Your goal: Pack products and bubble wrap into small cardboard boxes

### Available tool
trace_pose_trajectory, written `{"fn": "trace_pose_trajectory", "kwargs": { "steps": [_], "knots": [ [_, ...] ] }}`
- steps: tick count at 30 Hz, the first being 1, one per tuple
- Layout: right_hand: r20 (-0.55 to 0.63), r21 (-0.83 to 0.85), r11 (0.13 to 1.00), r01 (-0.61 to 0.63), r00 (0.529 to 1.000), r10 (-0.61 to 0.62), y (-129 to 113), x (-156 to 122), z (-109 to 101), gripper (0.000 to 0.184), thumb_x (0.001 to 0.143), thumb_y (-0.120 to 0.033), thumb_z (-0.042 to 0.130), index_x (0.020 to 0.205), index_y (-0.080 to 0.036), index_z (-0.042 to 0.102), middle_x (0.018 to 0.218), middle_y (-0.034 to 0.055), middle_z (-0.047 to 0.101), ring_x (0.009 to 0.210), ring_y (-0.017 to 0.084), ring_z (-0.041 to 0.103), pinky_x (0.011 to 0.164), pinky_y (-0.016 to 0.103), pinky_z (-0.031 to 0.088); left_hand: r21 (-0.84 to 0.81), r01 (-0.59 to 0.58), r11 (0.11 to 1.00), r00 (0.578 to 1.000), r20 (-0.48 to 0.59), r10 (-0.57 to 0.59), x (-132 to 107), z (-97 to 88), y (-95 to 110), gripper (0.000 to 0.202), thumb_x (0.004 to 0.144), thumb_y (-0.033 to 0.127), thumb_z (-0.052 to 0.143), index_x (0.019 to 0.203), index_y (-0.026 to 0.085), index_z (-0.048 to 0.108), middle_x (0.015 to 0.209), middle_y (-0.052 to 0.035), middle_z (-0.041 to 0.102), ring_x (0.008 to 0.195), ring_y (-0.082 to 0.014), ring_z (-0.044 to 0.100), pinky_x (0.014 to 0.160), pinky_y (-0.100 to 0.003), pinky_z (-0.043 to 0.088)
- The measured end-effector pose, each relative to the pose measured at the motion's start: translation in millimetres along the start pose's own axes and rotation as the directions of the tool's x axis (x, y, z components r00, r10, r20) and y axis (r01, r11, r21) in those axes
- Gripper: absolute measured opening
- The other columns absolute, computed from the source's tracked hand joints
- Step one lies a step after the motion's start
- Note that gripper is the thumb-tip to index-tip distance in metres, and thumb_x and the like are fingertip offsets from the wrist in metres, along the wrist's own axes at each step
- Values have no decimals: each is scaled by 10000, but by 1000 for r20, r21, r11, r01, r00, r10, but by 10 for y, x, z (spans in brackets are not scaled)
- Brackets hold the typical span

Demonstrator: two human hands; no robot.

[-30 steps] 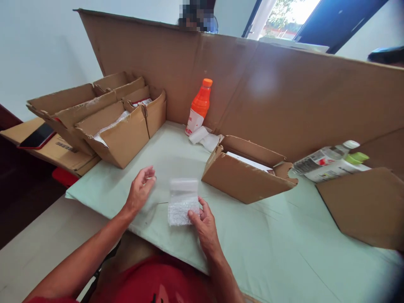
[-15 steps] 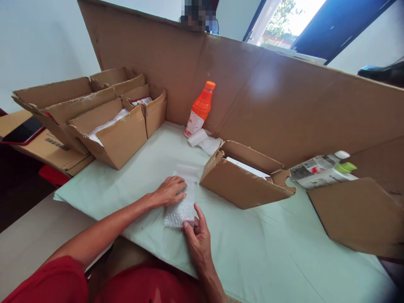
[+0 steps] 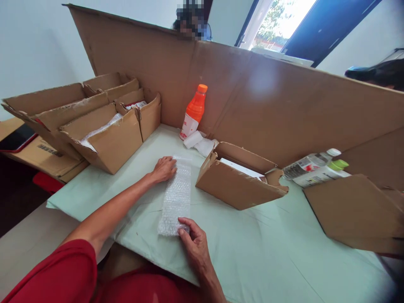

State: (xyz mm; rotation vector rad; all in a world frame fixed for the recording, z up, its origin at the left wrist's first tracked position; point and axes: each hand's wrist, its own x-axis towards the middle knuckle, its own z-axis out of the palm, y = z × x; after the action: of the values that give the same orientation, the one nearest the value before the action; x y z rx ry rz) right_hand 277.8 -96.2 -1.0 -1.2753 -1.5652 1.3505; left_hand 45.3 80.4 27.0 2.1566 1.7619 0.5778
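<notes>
A strip of clear bubble wrap lies stretched out flat on the pale green table cover. My left hand rests on its far end, fingers curled down onto the wrap. My right hand pins the near end with thumb and fingertips. An open cardboard box holding something white stands just right of the wrap.
Several open cardboard boxes with white contents sit at the left. An orange bottle and rolled white paper stand by the tall cardboard wall. Two bottles lie at the right beside a cardboard flap. Another person shows behind the wall.
The folded bubble wrap has been spread out into a long strip. My left hand slid away toward the far end while my right hand drew back to the near end.
</notes>
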Motion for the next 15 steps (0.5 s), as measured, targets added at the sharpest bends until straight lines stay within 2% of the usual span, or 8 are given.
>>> {"fn": "trace_pose_trajectory", "kwargs": {
  "steps": [3,6,8,10,12,15],
  "knots": [
    [11,60,998,-3,1000,2,4,-5,-11,335,823,-451,665,1052,-224,756,849,33,721,716,186,596,690,301,483,-48,-56,997,998,0,56,-392,-56,-14,442,842,110,476,1248,177,638,1400,-135,591,1321,-290,506,1129,-498,387],
    [44,211,977,-40,999,31,-40,-19,-18,365,789,-487,707,1041,-227,754,832,29,717,712,183,602,685,300,484,-129,-136,982,988,56,145,-1047,-121,-23,608,749,18,430,1284,226,630,1415,-59,605,1363,-211,491,1167,-425,383],
    [68,336,939,-79,996,60,-106,-26,-9,393,772,-510,726,1041,-225,750,799,27,712,698,185,611,685,307,491,-296,-183,938,973,83,216,-1489,-155,15,735,693,7,415,1363,260,581,1459,-35,572,1423,-217,431,1198,-468,345],
    [88,451,886,-110,993,79,-195,-18,13,416,769,-521,732,1052,-216,741,792,37,721,713,200,638,708,326,504,-394,-127,910,978,101,180,-1819,-163,117,799,684,26,441,1441,275,507,1502,-48,527,1439,-230,414,1197,-472,347],
    [112,549,826,-127,991,78,-290,7,43,426,782,-514,725,1075,-204,726,816,56,739,745,216,666,728,342,511,-460,-49,887,993,77,95,-1975,-138,262,766,719,71,501,1462,258,478,1490,-84,532,1405,-249,455,1175,-459,373],
    [146,627,767,-138,988,58,-391,58,71,446,807,-500,708,1125,-187,696,878,92,758,783,228,689,711,345,513,-544,62,837,997,0,-73,-1905,-74,463,513,820,182,540,1329,219,597,1263,-99,682,1190,-242,615,1055,-405,470]
  ]
}}
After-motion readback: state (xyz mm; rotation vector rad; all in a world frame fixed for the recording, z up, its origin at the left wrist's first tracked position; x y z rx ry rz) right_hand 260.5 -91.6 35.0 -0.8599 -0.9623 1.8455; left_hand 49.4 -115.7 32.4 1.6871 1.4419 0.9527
